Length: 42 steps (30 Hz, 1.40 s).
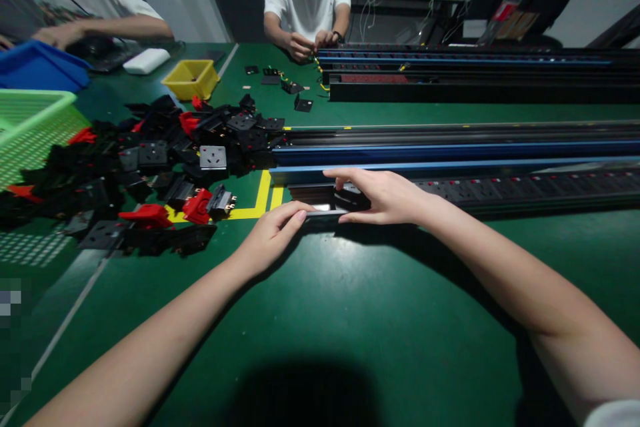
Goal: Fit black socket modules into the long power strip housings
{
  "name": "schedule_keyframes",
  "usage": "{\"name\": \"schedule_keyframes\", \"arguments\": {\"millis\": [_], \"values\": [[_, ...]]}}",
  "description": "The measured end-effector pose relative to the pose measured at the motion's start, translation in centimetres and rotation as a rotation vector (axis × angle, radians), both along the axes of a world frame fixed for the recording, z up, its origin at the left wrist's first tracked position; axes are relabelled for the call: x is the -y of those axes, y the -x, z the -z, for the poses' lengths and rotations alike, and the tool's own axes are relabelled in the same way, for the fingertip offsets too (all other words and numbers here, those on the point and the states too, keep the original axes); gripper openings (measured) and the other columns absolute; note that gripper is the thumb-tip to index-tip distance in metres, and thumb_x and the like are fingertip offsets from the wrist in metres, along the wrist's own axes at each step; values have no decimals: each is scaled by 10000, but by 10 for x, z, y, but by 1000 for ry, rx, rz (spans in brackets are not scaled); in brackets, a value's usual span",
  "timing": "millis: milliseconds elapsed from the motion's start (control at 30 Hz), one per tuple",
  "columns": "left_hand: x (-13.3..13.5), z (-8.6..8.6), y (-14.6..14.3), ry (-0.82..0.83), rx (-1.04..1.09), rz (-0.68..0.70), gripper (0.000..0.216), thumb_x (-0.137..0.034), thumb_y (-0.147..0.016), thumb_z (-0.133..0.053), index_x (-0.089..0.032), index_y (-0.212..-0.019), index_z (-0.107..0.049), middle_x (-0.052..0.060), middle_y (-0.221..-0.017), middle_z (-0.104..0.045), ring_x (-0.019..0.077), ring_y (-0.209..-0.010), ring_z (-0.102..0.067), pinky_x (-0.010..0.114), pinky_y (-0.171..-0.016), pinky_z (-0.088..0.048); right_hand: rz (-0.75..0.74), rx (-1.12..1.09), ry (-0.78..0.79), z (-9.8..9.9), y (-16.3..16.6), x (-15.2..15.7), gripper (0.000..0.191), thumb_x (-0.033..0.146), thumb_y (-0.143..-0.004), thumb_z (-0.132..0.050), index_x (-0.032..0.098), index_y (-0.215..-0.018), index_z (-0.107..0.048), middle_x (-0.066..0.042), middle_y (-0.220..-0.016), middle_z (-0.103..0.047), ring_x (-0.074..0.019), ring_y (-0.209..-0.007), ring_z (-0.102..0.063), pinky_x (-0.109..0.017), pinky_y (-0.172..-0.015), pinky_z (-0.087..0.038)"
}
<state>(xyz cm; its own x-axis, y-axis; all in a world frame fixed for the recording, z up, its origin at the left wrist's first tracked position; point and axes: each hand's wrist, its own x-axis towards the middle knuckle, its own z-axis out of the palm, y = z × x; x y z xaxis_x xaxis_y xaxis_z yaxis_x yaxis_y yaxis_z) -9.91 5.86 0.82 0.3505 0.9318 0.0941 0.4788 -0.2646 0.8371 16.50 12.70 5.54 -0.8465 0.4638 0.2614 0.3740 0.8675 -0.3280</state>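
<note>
A long black metal rail (550, 203) lies across the green table in front of me, with a row of black socket modules (475, 189) seated along its right part. My left hand (273, 233) pinches the rail's near edge close to its left end, thumb on top. Farther right, my right hand (387, 197) reaches over the channel and grips a dark socket module (351, 199) between thumb and fingers. That module sits inside the channel, partly covered by my hand. Bare channel shows between my two hands.
Left of the rail is a heap of black socket modules (153, 155) with red pieces (150, 215). Blue rails (450, 153) lie just behind. A green basket (37, 123), blue bin (43, 67) and yellow bin (193, 79) stand at the left. A co-worker (307, 0) handles small parts opposite.
</note>
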Motion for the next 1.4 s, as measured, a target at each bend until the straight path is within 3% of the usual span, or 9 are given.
{"name": "schedule_keyframes", "arguments": {"millis": [133,267,733,967,1200,1400], "values": [[0,0,0,3,1,1,416,-480,-981,-406,-214,-1103,-702,65,-1130,-721,247,-1025,-649,358,-938,-484,-2,83,-91,-2,1,1,556,589,-929,-528,218,-1343,-513,-123,-1252,-569,-236,-997,-637,-313,-726,-510],[0,0,0,2,-1,1,415,-478,-985,-404,-218,-1112,-702,59,-1131,-721,241,-1019,-650,350,-930,-481,-2,112,-142,-1,1,2,474,575,-948,-501,218,-1246,-590,-109,-1224,-550,-202,-921,-631,-295,-687,-491],[1,-1,-1,0,1,-2,415,-483,-984,-407,-221,-1124,-697,57,-1111,-722,241,-1020,-650,351,-930,-485,13,103,-171,-1,5,1,410,541,-897,-584,217,-1145,-618,-90,-1171,-548,-164,-790,-581,-260,-601,-398],[1,-2,-1,-4,-1,-4,398,-473,-982,-417,-213,-1083,-700,55,-1068,-722,239,-1002,-650,346,-922,-484,35,98,-120,-1,3,3,358,555,-895,-586,200,-898,-632,-71,-1105,-568,-148,-749,-566,-260,-597,-378],[1,-3,-2,-5,-5,-2,398,-475,-984,-412,-205,-1078,-690,56,-1061,-719,239,-1004,-651,344,-918,-482,19,128,-156,1,2,3,357,550,-933,-530,200,-945,-597,-81,-1084,-592,-183,-822,-582,-275,-633,-388],[2,-3,-1,-30,-42,-9,382,-459,-995,-402,-204,-1069,-675,39,-1026,-708,215,-965,-646,323,-872,-473,2,154,-166,3,2,2,346,534,-949,-516,198,-933,-595,-54,-923,-607,-190,-821,-560,-286,-678,-397]]}}
